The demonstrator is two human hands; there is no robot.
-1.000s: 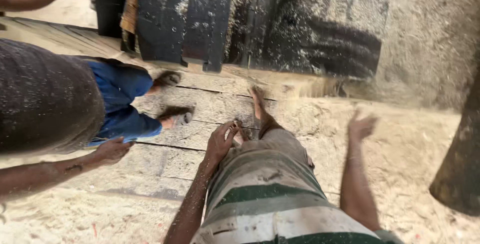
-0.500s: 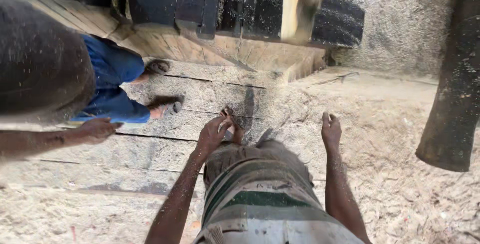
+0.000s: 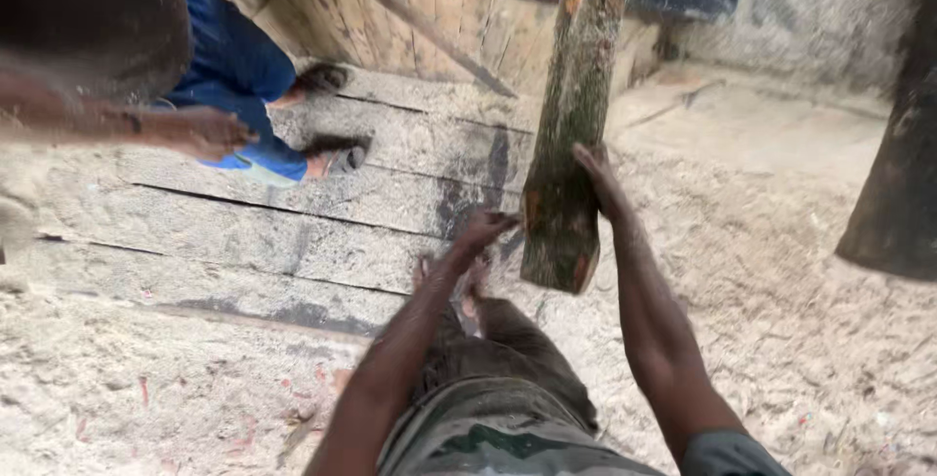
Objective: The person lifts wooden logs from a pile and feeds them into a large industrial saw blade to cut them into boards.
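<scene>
Wooden log (image 3: 571, 134) slants down between hands; right hand (image 3: 602, 178) pressed flat on its side, left hand (image 3: 482, 232) open, fingers spread, just left of log's lower end. Sawdust-covered planks (image 3: 293, 203) beneath.

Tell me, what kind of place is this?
Probably a sawmill or timber yard. Sawdust covers the ground, worn planks form the floor, and the right hand steadies a rough log while the left hand reaches toward it. A second log stands at the right.
</scene>
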